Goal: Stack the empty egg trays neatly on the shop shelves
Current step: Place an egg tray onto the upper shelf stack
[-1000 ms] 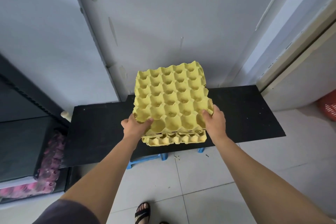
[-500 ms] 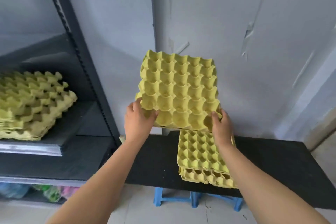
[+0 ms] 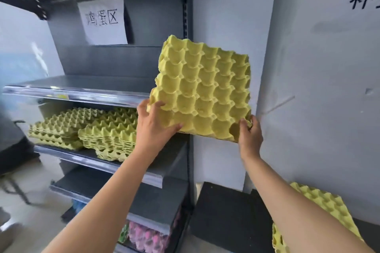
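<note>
**Tray carried tilted toward the shelf**

You hold one yellow egg tray (image 3: pixel 203 90) by its near corners, left hand (image 3: pixel 152 127) and right hand (image 3: pixel 249 135), fingers (image 3: pixel 158 105) curled over the rim, likely because moulded pulp bends if gripped elsewhere. It hangs tilted in the air beside the shelf (image 3: pixel 92 163), where dimpled stacks (image 3: pixel 111 131) nest cup in cup.

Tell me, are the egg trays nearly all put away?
Not yet. Done: two stacks of trays sit on the middle shelf. In hand: the left hand and right hand grip one yellow tray, tilted in the air by the shelf post. Left: placing it, then more trays waiting on the black table.
</note>
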